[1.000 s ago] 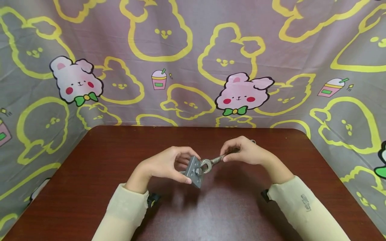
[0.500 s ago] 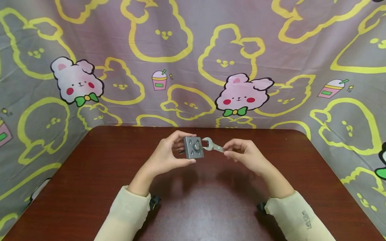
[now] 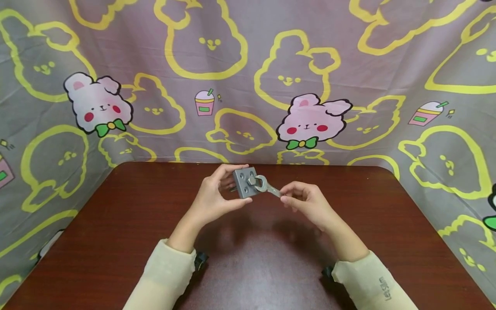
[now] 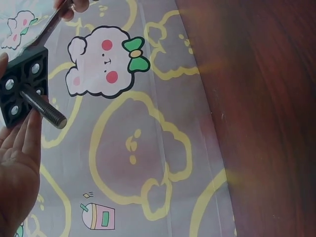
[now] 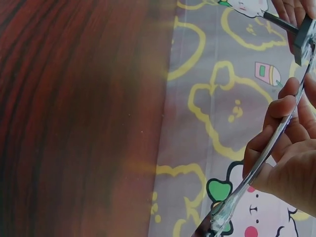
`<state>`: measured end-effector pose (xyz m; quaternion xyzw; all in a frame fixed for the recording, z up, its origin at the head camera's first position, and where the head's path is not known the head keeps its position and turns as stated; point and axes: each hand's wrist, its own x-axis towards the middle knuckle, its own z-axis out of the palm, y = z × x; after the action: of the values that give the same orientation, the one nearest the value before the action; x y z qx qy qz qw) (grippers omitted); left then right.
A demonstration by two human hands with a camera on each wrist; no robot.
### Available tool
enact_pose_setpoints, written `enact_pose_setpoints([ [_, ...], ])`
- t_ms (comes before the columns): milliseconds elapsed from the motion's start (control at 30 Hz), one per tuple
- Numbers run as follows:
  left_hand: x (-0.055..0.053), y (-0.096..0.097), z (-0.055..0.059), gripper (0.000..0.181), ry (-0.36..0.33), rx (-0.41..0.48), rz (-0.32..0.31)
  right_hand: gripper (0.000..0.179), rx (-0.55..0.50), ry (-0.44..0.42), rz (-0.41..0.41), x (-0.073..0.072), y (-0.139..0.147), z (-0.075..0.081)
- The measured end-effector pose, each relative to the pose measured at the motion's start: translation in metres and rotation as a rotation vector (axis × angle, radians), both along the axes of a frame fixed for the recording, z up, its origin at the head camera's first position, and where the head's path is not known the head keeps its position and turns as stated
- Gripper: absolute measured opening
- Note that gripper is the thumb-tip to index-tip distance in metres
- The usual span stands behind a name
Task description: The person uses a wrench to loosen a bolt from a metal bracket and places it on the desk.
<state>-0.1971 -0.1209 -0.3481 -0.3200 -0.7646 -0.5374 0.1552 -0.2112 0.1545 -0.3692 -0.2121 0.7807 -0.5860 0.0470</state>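
My left hand (image 3: 209,196) grips a grey square plate (image 3: 239,186) by its edges, thumb below and fingers above. A hex bolt head (image 3: 252,180) stands out from the plate's middle, among small holes. In the left wrist view the bolt's threaded shank (image 4: 49,111) sticks out of the plate's back. From the right, my right hand (image 3: 310,202) pinches a metal wrench (image 3: 271,189) by its handle. The wrench's open end overlaps the bolt head in the head view. Its handle (image 5: 261,160) runs past the fingers in the right wrist view. Both things are held above the table.
A dark red-brown wooden table (image 3: 116,224) lies under the hands. Behind it and at both sides hangs a curtain (image 3: 240,90) with rabbit and drink-cup prints. Dark wrist devices (image 3: 200,261) show at the sleeve cuffs.
The left hand has raised the plate and turned its bolt-head face more toward the head camera. The right hand has shifted its hold on the wrench and brought its open end onto the bolt head.
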Motion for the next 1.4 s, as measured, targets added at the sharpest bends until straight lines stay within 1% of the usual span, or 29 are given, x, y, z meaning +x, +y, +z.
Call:
enact_pose_setpoints([
  [100,0.000,0.001,0.000,0.073,-0.006,-0.003,-0.014,0.016,-0.006,-0.004,0.004,0.002,-0.001,0.000],
  [333,0.003,0.004,0.002,0.074,-0.024,-0.056,-0.060,0.017,0.016,-0.022,0.029,0.005,-0.003,0.003],
  [467,0.004,0.002,0.005,0.073,-0.041,-0.066,-0.103,0.017,0.029,-0.026,0.036,0.004,-0.001,0.004],
  [533,0.004,0.001,0.006,0.071,-0.050,-0.078,-0.128,0.017,0.031,-0.021,0.054,0.003,0.001,0.004],
  [733,0.006,-0.001,0.007,0.068,-0.067,-0.114,-0.207,0.015,0.035,0.018,0.157,-0.007,0.009,0.004],
  [867,0.008,0.000,0.007,0.067,-0.106,-0.126,-0.282,0.015,0.064,0.081,0.253,-0.017,0.014,0.008],
  [1067,0.011,0.004,0.009,0.066,-0.210,-0.151,-0.392,0.013,0.131,0.156,0.369,-0.026,0.020,0.017],
  [1233,0.013,0.005,0.012,0.063,-0.288,-0.166,-0.450,0.012,0.148,0.184,0.456,-0.029,0.020,0.022],
  [1400,0.012,0.005,0.011,0.058,-0.351,-0.201,-0.510,0.014,0.181,0.189,0.508,-0.030,0.019,0.024],
])
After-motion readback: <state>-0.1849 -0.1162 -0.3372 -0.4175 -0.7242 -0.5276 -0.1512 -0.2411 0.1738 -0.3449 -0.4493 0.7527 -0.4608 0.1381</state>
